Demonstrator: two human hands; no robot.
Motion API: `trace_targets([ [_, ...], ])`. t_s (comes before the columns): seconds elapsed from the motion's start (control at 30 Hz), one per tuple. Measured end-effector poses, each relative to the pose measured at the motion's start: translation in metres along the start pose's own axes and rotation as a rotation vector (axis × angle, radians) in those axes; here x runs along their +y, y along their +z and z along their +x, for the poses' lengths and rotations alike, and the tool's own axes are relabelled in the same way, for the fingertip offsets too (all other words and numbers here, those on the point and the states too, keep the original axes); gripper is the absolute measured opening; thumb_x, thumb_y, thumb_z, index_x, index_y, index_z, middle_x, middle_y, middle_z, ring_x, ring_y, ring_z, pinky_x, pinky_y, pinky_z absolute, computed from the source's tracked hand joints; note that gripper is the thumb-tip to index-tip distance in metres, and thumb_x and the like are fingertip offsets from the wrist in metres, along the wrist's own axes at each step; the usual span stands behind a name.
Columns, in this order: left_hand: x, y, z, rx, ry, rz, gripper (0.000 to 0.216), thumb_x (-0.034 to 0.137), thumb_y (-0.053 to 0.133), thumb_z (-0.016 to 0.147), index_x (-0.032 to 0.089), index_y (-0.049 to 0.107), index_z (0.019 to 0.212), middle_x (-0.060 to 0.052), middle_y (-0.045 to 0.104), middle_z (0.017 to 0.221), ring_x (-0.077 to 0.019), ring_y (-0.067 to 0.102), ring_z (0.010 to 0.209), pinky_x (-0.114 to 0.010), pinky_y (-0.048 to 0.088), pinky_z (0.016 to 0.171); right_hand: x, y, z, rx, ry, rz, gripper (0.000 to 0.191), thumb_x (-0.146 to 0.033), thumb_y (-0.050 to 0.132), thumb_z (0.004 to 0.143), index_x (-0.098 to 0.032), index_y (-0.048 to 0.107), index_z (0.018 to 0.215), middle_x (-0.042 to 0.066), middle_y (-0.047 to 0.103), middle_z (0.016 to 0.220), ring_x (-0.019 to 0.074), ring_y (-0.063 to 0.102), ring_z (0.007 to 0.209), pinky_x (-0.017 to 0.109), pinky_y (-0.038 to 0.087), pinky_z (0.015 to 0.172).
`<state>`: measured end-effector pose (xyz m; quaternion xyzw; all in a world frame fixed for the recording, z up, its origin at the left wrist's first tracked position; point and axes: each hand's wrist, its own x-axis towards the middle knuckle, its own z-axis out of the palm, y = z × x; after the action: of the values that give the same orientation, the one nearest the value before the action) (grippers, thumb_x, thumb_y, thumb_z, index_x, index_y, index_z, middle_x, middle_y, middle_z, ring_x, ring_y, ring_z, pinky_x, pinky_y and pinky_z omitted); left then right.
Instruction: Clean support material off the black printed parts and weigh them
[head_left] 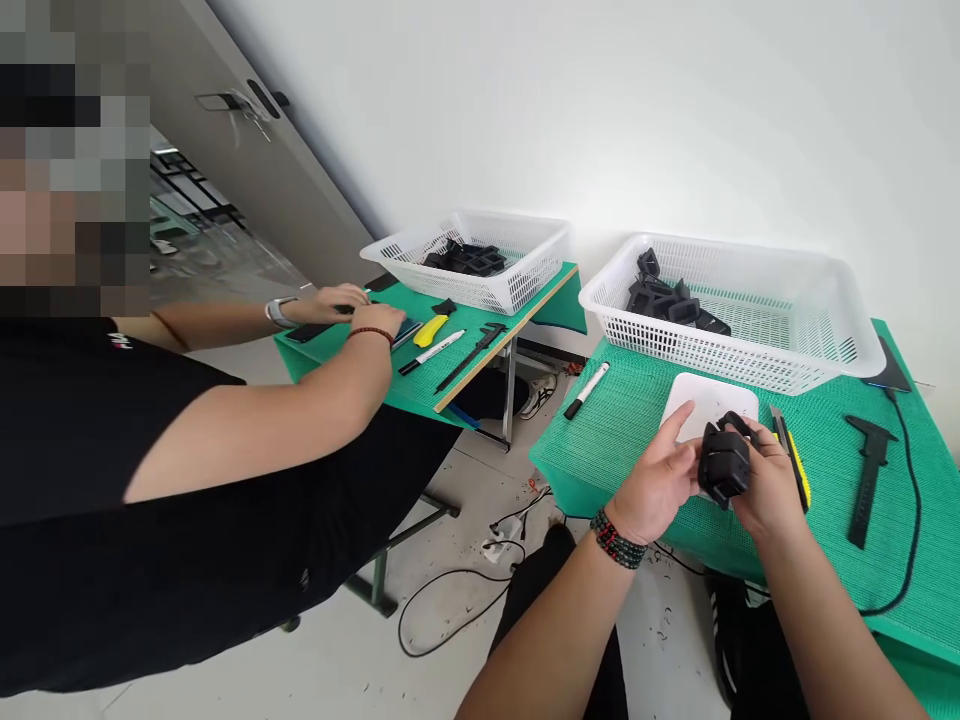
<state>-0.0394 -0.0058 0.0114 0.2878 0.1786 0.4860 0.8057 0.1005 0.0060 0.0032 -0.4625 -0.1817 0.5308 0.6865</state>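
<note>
A black moulded plastic part (724, 462) is held up over the near edge of the right table, above a small white tray (709, 388). My right hand (771, 485) grips it from the right, fingers curled round its back and upper side. On its left side, my left hand (651, 492) touches it with the fingertips, the index finger stretched away and the thumb close to the part. Where the left fingers go behind the part is hidden. Just right of my right hand lies a yellow-and-black utility knife (799, 470), partly covered by that hand.
A white basket (720, 350) with black parts stands behind; a marker (587, 391), black caliper (870, 480) and cable (911, 540) lie around. Left, a co-worker's hands (375, 318) work at another green table (420, 375) with a second basket (517, 290). Cords (450, 575) cross the floor.
</note>
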Motion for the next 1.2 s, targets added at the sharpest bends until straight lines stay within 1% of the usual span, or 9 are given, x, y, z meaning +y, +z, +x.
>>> trace_targets([
  [0.13,-0.003,0.004,-0.002,-0.191,0.056,0.239,0.137,0.038,0.095,0.063,0.034,0.003,0.164,-0.016,0.06,0.14,-0.0275,0.059,0.122,-0.038,0.048,0.096,-0.006,-0.001,-0.002,0.031,-0.003,-0.037,0.054,-0.038,0.098,0.044,-0.022,0.068,0.085,-0.003,0.069,0.072,0.0111,0.059,0.056,0.023,0.048,0.049],
  [0.23,-0.007,0.006,-0.002,-0.238,0.123,0.451,0.135,0.03,0.091,0.069,0.033,-0.004,0.164,-0.017,0.055,0.144,-0.0304,0.055,0.13,-0.043,0.046,0.103,-0.01,-0.002,-0.003,0.017,0.038,-0.032,0.055,-0.038,0.098,0.044,-0.024,0.066,0.087,-0.005,0.067,0.069,0.0112,0.057,0.052,0.024,0.048,0.048],
  [0.33,-0.015,0.007,-0.003,-0.213,0.208,0.578,0.114,0.027,0.081,0.081,0.029,0.004,0.165,-0.018,0.054,0.147,-0.0286,0.057,0.127,-0.043,0.045,0.106,-0.01,-0.004,0.0,0.006,0.051,-0.016,0.054,-0.036,0.097,0.046,-0.024,0.065,0.088,-0.006,0.066,0.068,0.0109,0.057,0.052,0.023,0.048,0.049],
  [0.47,-0.02,0.009,-0.004,-0.135,0.264,0.511,0.096,0.036,0.073,0.089,0.024,0.014,0.164,-0.016,0.063,0.138,-0.0268,0.06,0.125,-0.043,0.043,0.11,-0.006,-0.004,0.004,-0.034,-0.005,0.034,0.048,-0.035,0.095,0.052,-0.023,0.065,0.087,-0.005,0.066,0.071,0.0106,0.058,0.055,0.024,0.05,0.052],
  [0.63,-0.01,0.011,-0.002,0.15,0.324,0.373,0.075,0.049,0.066,0.092,0.022,0.039,0.157,-0.01,0.075,0.106,-0.0224,0.068,0.095,-0.035,0.052,0.09,-0.003,-0.002,0.004,-0.044,-0.13,0.032,0.044,-0.037,0.094,0.055,-0.024,0.066,0.087,-0.003,0.069,0.084,0.0117,0.062,0.07,0.023,0.051,0.059],
  [0.77,-0.002,0.009,0.004,0.322,0.36,0.273,0.053,0.047,0.069,0.09,0.027,0.062,0.138,-0.008,0.073,0.113,-0.0224,0.067,0.094,-0.031,0.052,0.081,0.001,0.001,0.0,-0.083,-0.154,-0.062,0.043,-0.045,0.092,0.058,-0.024,0.068,0.087,-0.002,0.066,0.081,0.012,0.058,0.066,0.023,0.047,0.055],
  [0.87,-0.003,0.008,0.007,0.403,0.325,0.302,0.043,0.047,0.07,0.088,0.026,0.071,0.126,-0.008,0.073,0.108,-0.0193,0.064,0.077,-0.029,0.049,0.064,0.005,0.003,-0.001,-0.047,-0.191,-0.088,0.044,-0.045,0.092,0.058,-0.022,0.069,0.088,0.0,0.067,0.082,0.0124,0.058,0.067,0.024,0.046,0.056],
  [0.97,-0.006,0.007,0.006,0.44,0.287,0.373,0.04,0.049,0.07,0.087,0.025,0.074,0.119,-0.008,0.073,0.099,-0.0153,0.056,0.061,-0.028,0.044,0.055,0.008,0.005,-0.001,0.013,-0.145,-0.041,0.045,-0.042,0.093,0.056,-0.021,0.07,0.089,0.0,0.07,0.086,0.0134,0.061,0.072,0.024,0.048,0.059],
  [1.2,-0.003,0.011,0.003,0.403,0.18,0.496,0.028,0.041,0.068,0.087,0.021,0.079,0.104,-0.004,0.065,0.072,-0.0139,0.047,0.051,-0.029,0.039,0.05,0.001,0.002,-0.002,0.01,-0.088,-0.022,0.048,-0.039,0.097,0.05,-0.022,0.073,0.089,0.0,0.072,0.081,0.013,0.063,0.069,0.026,0.051,0.062],
])
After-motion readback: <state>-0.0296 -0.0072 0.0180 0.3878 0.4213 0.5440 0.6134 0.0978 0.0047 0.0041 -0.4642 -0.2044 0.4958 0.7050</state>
